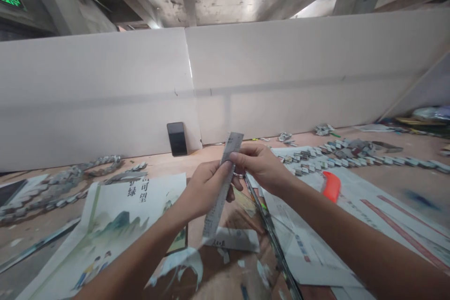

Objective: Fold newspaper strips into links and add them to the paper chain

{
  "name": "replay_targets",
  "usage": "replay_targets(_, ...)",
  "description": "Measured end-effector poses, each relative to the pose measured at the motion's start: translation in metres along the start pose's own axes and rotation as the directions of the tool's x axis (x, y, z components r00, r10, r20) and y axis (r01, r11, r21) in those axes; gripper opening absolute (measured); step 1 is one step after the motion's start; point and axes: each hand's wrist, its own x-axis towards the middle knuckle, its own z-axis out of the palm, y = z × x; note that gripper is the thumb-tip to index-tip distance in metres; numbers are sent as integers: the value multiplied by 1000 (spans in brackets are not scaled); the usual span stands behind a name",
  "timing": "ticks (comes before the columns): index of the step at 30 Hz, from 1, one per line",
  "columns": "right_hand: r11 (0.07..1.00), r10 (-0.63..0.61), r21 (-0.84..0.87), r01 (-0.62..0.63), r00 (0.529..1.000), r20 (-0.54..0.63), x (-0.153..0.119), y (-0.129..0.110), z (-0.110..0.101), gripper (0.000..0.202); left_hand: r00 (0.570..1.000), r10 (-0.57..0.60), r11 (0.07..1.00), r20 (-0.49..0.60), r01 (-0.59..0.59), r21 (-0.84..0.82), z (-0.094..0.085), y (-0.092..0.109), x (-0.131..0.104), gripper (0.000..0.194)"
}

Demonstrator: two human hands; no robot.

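A narrow strip of printed newspaper is held between my two hands, slanting from lower left to upper right. My left hand pinches it near the middle, thumb on top. Just above, my right hand grips the strip's upper part between thumb and fingers. Some fingertips are hidden behind the paper. Under the strip's lower end, a white paper piece with dark writing lies on the table.
A phone leans against the white partition. Folded-paper chains lie left, with another chain at right. An illustrated sheet, an orange-red object and a long dark-edged strip lie around my arms.
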Motion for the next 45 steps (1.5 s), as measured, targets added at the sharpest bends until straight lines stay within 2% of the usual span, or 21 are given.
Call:
replay_targets(7,1000,-18,17,21,982,-188,2,-1,-4,30,999,-50,999,3,50,-6,-1,-1,0,33)
replay_targets(14,997,-48,47,63,961,-272,3,-4,-9,32,998,-57,995,-11,57,80,0,-1,-1,34)
replay_targets(18,998,-47,34,60,954,-295,3,-4,-9,32,997,-71,988,-25,74,136,-1,-2,0,35)
replay_targets(28,998,-25,48,42,952,-306,3,-7,-10,29,998,-67,997,-6,67,50,0,-2,-1,38)
replay_targets(32,997,-59,32,71,954,-294,3,-5,-8,32,998,-57,998,-27,58,9,0,-2,0,35)
replay_targets(39,997,-5,75,17,988,-157,1,8,7,35,996,-22,999,-83,20,-26,-2,-3,2,33)
replay_targets(45,998,-57,17,65,957,-284,1,3,-2,34,999,-24,1000,-38,24,4,-2,-3,2,35)
